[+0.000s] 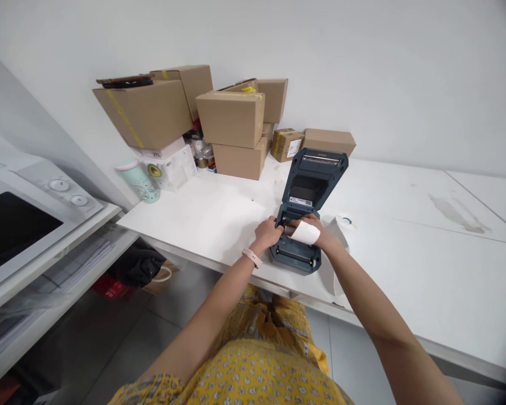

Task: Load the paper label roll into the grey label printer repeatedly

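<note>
On the white table [405, 214], we see paper [306, 232] in the opened printer [295, 259], its lid [316, 169] not yet lowered; whether left hand [268, 233] or right hand [311, 220] grips, we cannot tell.

The label printer [296, 262] stands on the table [405, 242], with a paper roll [306, 233] in its open body. Behind the printer sit two low cartons [329, 139]; behind and to its left, stacked cartons [230, 121]; farther left of it, a tumbler [140, 181]; farthest left of it, on a shelf [113, 212], a microwave [25, 208].
</note>
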`<action>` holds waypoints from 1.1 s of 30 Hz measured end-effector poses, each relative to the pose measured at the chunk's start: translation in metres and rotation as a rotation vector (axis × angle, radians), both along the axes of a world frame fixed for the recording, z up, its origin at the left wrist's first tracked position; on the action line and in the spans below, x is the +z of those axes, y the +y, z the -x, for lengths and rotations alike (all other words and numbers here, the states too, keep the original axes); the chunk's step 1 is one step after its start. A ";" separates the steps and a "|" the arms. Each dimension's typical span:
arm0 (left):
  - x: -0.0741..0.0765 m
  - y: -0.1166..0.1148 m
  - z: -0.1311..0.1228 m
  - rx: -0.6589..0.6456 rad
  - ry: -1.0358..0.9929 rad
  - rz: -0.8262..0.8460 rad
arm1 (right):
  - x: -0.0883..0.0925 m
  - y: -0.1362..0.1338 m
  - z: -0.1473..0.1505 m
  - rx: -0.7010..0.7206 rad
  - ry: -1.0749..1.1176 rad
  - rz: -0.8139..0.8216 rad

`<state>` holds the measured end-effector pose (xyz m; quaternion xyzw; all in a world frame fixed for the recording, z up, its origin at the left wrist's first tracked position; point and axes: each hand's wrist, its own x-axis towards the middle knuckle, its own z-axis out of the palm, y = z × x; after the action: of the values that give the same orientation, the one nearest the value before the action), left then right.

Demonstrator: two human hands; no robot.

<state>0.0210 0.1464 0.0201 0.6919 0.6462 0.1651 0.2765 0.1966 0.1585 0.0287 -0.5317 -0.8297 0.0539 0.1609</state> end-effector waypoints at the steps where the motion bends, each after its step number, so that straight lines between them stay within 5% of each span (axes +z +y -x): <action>1: 0.000 0.000 0.000 0.001 0.002 0.000 | 0.000 -0.003 0.000 0.016 -0.009 0.001; 9: -0.002 0.000 0.000 0.003 0.002 -0.012 | 0.002 -0.056 0.002 0.069 -0.039 -0.005; 17: -0.004 -0.001 -0.001 0.003 -0.015 -0.017 | -0.023 -0.118 0.032 -0.077 0.024 -0.335; 33: -0.002 -0.002 -0.002 0.022 -0.023 -0.023 | -0.036 -0.131 0.060 -0.222 0.020 -0.378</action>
<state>0.0226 0.1440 0.0181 0.6861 0.6485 0.1834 0.2740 0.1361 0.0276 -0.0075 -0.5797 -0.7597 -0.1153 0.2710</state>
